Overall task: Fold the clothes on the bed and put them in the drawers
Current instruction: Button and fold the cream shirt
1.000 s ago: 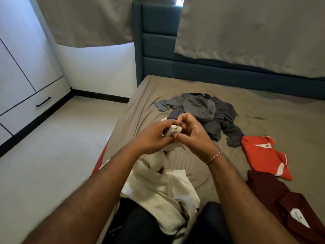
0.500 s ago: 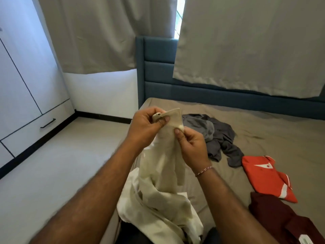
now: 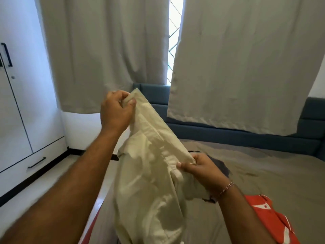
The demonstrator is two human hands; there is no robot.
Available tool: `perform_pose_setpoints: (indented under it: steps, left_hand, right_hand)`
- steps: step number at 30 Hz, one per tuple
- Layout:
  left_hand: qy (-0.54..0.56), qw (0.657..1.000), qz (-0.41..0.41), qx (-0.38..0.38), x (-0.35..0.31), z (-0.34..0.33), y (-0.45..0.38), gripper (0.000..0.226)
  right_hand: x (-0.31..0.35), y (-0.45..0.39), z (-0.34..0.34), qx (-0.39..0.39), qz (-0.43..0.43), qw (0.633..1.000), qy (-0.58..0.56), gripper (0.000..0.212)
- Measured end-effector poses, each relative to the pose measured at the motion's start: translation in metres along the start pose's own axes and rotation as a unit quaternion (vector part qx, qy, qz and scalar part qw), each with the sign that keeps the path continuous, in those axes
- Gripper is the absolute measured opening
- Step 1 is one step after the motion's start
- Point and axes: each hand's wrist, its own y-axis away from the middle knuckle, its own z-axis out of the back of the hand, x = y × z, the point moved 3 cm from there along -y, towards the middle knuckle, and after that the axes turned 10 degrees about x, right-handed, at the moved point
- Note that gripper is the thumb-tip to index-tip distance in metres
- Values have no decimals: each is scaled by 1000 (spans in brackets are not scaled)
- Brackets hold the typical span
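Two hands hold the pale cream cotton garment (image 3: 149, 182) up in front of you, its lower part hanging bunched over the near edge of the grey-sheeted bed (image 3: 263, 164). Your right hand (image 3: 200, 169) pinches one end of a taut edge low down; your left hand (image 3: 116, 110) grips the other end, raised higher. An orange shirt with white trim (image 3: 270, 221) lies on the bed to the right. Farther off, a white drawer with a black handle (image 3: 35, 162) sits at the left, and grey curtains (image 3: 237, 59) hang over the blue headboard (image 3: 246, 136).
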Motion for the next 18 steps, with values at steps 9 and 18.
perform_pose_setpoints:
  steps: [9, 18]
  left_hand:
    - [78, 882, 86, 457, -4, -65, 139, 51]
    - [307, 826, 307, 360, 31, -64, 181, 32]
  right_hand:
    - [-5, -14, -43, -121, 15, 992, -43, 18]
    - [-43, -4, -57, 1, 33, 998, -62, 31]
